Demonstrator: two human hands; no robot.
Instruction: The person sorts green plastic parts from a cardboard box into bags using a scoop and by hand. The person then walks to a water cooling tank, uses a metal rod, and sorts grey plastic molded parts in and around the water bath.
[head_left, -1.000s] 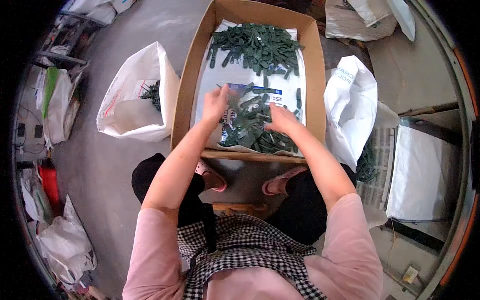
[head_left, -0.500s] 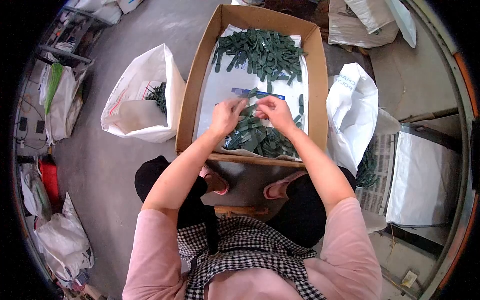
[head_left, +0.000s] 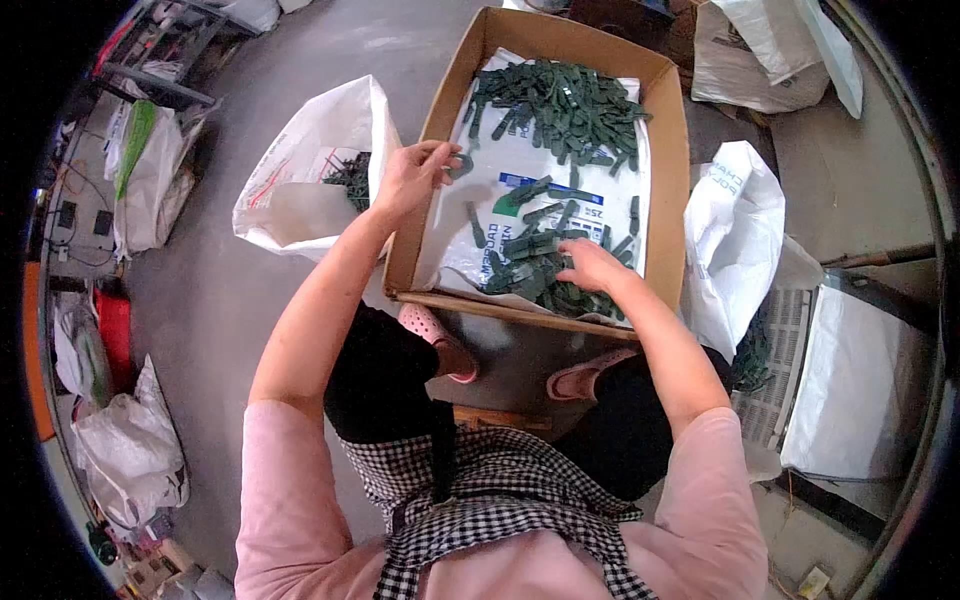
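Observation:
A cardboard box [head_left: 668, 150] lined with a white printed sack [head_left: 450, 235] holds many small dark green, flat strip-like pieces. One pile of green pieces [head_left: 575, 105] lies at the far end, another pile of green pieces [head_left: 530, 262] at the near end, with a few strays between. My left hand [head_left: 410, 178] is over the box's left wall, fingers closed on a dark green strip [head_left: 460, 164] at the fingertips. Over the near pile, my right hand [head_left: 595, 268] has thumb and fingers apart, the fingertips at the pieces.
Left of the box stands an open white sack [head_left: 290, 205] with dark green pieces [head_left: 350, 180] inside. Another white sack [head_left: 735, 235] is at the right, beside a grey slatted panel [head_left: 778, 350]. A low wooden piece [head_left: 500, 417] lies between my feet. More sacks line both sides.
My hands were together over the middle of the box. The left has moved left to the wall with a green strip; the right has dropped to the near pile. The view has shifted slightly.

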